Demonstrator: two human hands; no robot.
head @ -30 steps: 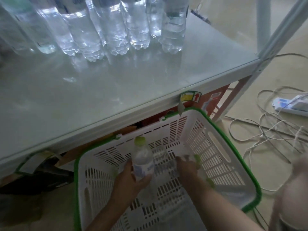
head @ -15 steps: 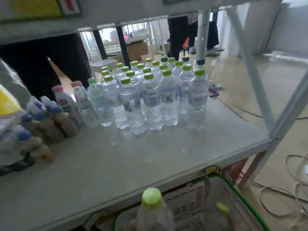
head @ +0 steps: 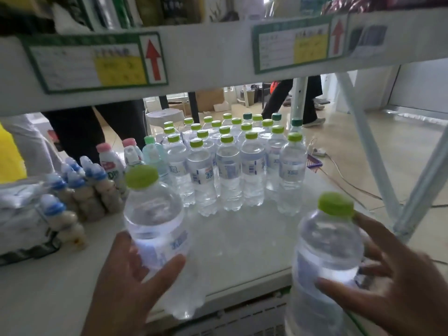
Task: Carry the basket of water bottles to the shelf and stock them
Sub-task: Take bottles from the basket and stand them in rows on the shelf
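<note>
My left hand grips a clear water bottle with a green cap, held upright above the front of the white shelf. My right hand grips a second green-capped water bottle just in front of the shelf's front edge. Several rows of matching water bottles stand upright further back on the shelf. The white basket with a green rim shows below the shelf edge, mostly hidden by my hands and bottles.
Milk drink bottles with pink and blue caps crowd the shelf's left side. An upper shelf with price labels hangs overhead. White shelf posts stand right. A person's legs and cables are on the floor behind.
Both hands lifted one bottle each out of the basket up to shelf height. My view rose from the basket to the shelf and the upper shelf's labels.
</note>
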